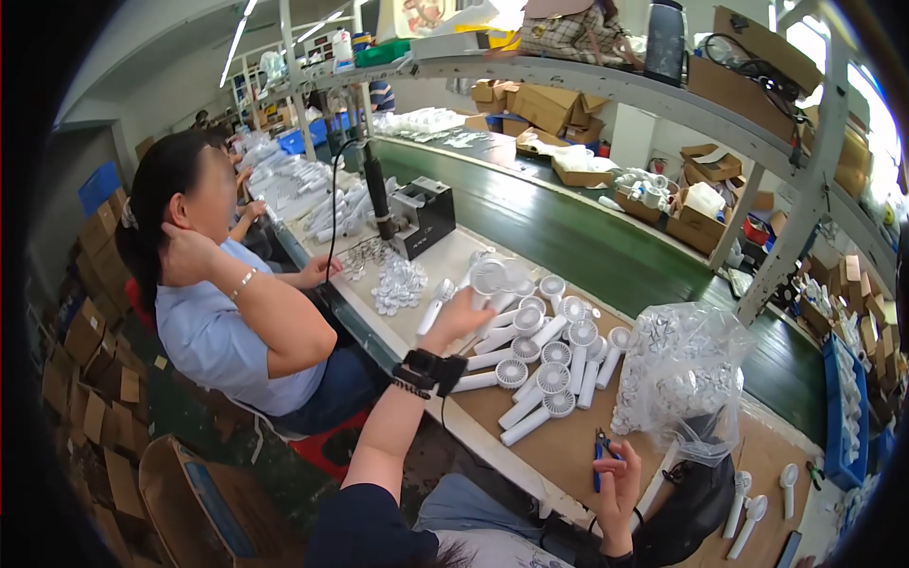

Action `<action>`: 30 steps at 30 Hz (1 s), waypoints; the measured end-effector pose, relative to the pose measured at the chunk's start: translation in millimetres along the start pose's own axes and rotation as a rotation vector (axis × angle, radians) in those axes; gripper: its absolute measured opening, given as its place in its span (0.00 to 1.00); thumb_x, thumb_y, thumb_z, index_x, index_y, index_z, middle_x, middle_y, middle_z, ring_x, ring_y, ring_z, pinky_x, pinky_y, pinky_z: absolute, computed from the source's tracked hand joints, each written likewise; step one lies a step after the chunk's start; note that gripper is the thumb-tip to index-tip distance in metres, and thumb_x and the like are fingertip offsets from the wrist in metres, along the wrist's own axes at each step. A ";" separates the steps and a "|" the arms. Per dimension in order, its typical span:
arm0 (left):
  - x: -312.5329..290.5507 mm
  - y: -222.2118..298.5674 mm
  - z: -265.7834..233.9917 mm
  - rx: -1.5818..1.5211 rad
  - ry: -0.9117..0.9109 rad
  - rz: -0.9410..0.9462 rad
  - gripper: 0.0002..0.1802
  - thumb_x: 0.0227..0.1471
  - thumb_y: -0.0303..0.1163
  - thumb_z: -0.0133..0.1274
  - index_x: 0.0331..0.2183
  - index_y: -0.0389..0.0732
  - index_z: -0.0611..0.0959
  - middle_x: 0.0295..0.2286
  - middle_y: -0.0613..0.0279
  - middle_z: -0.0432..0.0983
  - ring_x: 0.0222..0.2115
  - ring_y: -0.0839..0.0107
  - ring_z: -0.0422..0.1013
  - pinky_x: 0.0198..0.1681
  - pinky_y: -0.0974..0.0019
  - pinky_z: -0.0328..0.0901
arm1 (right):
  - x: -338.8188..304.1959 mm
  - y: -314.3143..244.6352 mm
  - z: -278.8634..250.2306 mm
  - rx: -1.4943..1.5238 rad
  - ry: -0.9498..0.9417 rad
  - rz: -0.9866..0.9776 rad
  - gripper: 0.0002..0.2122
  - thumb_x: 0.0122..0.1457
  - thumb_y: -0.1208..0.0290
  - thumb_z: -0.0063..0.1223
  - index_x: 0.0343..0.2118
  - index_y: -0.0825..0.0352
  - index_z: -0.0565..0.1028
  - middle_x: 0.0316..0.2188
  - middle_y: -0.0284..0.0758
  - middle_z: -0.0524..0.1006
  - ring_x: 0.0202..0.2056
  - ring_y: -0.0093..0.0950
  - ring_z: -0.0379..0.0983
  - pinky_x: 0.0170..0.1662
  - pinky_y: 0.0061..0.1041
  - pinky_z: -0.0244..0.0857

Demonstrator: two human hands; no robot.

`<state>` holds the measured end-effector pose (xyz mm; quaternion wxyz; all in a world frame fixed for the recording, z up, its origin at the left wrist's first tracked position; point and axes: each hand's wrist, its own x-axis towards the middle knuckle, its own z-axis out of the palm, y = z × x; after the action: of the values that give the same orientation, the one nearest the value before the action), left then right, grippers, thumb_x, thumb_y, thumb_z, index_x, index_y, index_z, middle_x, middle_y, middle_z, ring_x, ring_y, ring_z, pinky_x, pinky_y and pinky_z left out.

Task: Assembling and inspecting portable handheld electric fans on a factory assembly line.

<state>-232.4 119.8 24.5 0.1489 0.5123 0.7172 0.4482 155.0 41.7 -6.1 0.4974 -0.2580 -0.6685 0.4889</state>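
Note:
My left hand [458, 320] stretches over the bench, its fingers closed at a white handheld fan [489, 275] whose round head is blurred. Beneath and to the right of it lies a pile of white handheld fans [552, 379] with round grilles and stick handles. Near the front edge my right hand [620, 483] is closed on small blue-handled nippers [598, 462], their jaws pointing up. Part of the grip is hidden by the fingers. Beyond the nippers lies a clear plastic bag [677, 374] full of small white parts.
A co-worker [232, 275] sits at the left by the bench. Small white parts [400, 284] are heaped before a black box-like device [421, 218]. A green conveyor belt [530, 241] runs behind. Several fans [748, 516] lie at the right, near a blue crate [843, 417].

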 end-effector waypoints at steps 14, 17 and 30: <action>41.6 -63.9 30.9 0.060 -0.060 -0.038 0.27 0.33 0.34 0.57 0.38 0.32 0.72 0.35 0.49 0.71 0.37 0.60 0.68 0.41 0.63 0.61 | -25.8 -16.5 -15.9 -0.319 -0.087 0.048 0.12 0.52 0.80 0.43 0.41 0.69 0.69 0.32 0.38 0.69 0.29 0.24 0.71 0.29 0.21 0.65; 57.3 -120.7 25.1 -0.112 -0.014 0.054 0.22 0.39 0.31 0.52 0.38 0.32 0.70 0.35 0.51 0.71 0.36 0.62 0.67 0.40 0.62 0.61 | -26.7 -12.1 -23.0 -0.385 -0.175 -0.003 0.12 0.51 0.79 0.44 0.40 0.67 0.70 0.24 0.36 0.72 0.26 0.24 0.71 0.28 0.21 0.64; 76.1 -175.4 21.2 -0.175 0.006 0.151 0.28 0.40 0.27 0.48 0.46 0.31 0.62 0.41 0.49 0.63 0.42 0.62 0.61 0.47 0.64 0.54 | -68.5 -82.8 -172.2 -0.915 0.921 0.017 0.07 0.47 0.77 0.51 0.31 0.68 0.71 0.18 0.33 0.72 0.17 0.19 0.65 0.20 0.17 0.59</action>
<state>-356.4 183.4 -108.1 0.1568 0.5486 0.6352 0.5206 350.2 20.9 45.6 0.5691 -0.6324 -0.5256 -0.0019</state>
